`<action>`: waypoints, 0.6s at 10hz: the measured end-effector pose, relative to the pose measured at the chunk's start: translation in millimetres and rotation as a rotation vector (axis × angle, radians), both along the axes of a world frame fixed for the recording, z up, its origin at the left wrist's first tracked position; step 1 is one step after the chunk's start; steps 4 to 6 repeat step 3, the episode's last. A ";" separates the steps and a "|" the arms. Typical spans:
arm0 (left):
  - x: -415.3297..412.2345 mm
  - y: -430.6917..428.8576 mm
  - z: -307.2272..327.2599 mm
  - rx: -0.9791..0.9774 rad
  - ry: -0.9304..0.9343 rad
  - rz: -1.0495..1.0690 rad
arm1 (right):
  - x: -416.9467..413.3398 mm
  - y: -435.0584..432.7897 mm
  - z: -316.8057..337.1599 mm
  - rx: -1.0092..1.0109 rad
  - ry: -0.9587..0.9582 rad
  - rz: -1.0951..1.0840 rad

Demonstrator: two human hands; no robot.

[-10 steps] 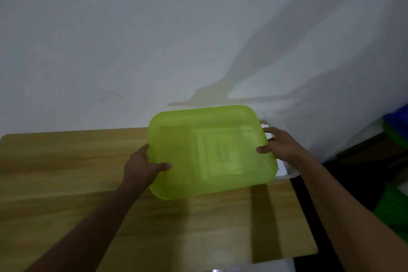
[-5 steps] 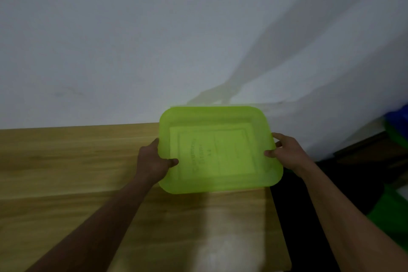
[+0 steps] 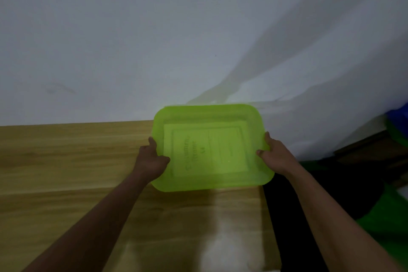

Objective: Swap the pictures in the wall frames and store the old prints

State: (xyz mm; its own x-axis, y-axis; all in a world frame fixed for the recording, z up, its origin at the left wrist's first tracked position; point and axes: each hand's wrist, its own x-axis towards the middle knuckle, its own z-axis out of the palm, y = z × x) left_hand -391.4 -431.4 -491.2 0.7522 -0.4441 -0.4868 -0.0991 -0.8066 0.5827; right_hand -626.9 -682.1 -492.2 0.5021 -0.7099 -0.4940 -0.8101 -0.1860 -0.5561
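A translucent lime-green lid (image 3: 212,117) lies flat at the far right end of the wooden table (image 3: 66,161), close to the white wall. Through the green plastic a printed sheet (image 3: 209,150) with faint lettering shows underneath. My left hand (image 3: 152,161) grips the lid's left edge, thumb on top. My right hand (image 3: 273,154) grips the right edge the same way. Whatever the lid sits on is hidden beneath it.
The table's right edge runs just under the lid's right side, with dark floor (image 3: 309,194) beyond it. Blue and green objects (image 3: 397,126) stand at the far right. A pale glare patch (image 3: 220,238) lies on the table's near right part.
The lid has tipped from tilted to flat and come down over the white container at the table's right end, which no longer shows. Both hands kept their grip on its edges.
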 end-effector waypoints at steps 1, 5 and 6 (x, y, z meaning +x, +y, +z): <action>6.7 1.9 -9.3 -0.011 0.016 0.008 | -2.2 -2.2 -2.0 -0.012 0.037 0.054; 16.6 2.3 -13.8 -0.036 -0.014 -0.008 | 3.6 2.4 8.3 -0.032 0.044 0.042; 16.6 2.3 -13.8 -0.036 -0.014 -0.008 | 3.6 2.4 8.3 -0.032 0.044 0.042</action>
